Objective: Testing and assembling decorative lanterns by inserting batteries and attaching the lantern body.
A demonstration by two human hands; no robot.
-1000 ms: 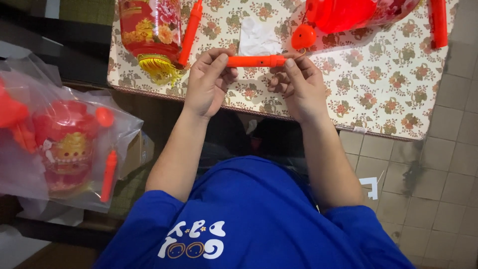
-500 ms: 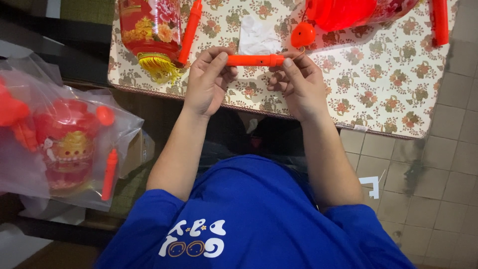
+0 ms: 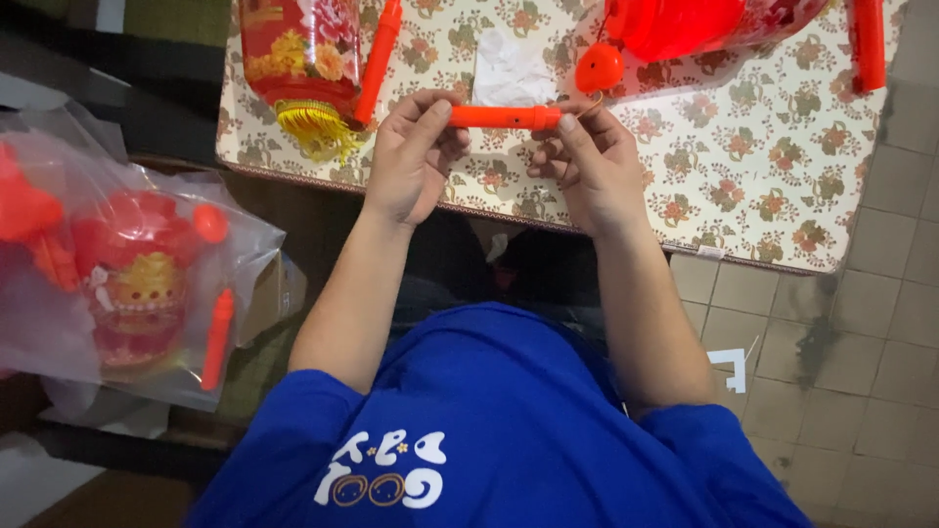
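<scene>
Orange plastic rod (image 3: 506, 117), short and round, sits level between my two hands above the near half of the flower-patterned desk (image 3: 743, 156). My left hand (image 3: 411, 161) pinches its left end between thumb and curled fingers; my right hand (image 3: 587, 166) closes narrowly on its right end, where a thin wire hook seems to stick out, though it is too small for me to be sure. I judge I hold it sideways and raised so that both ends stay reachable and the small hole in its middle faces me.

Just beyond the rod lies a crumpled clear plastic wrapper (image 3: 509, 68). Beyond and left of the rod lies a red and gold paper lantern with a yellow tassel (image 3: 298, 59), a second orange stick (image 3: 380, 59) resting against it. Beyond and right of the rod is a red plastic lantern in a clear bag (image 3: 685, 24) with one round orange ball (image 3: 599, 68) beside it, and a third stick (image 3: 867, 44) near the far right edge. Well left of the rod, off the desk, one clear bag of red lantern parts (image 3: 127, 284) holds a fourth stick. So I count four sticks and three lanterns.
</scene>
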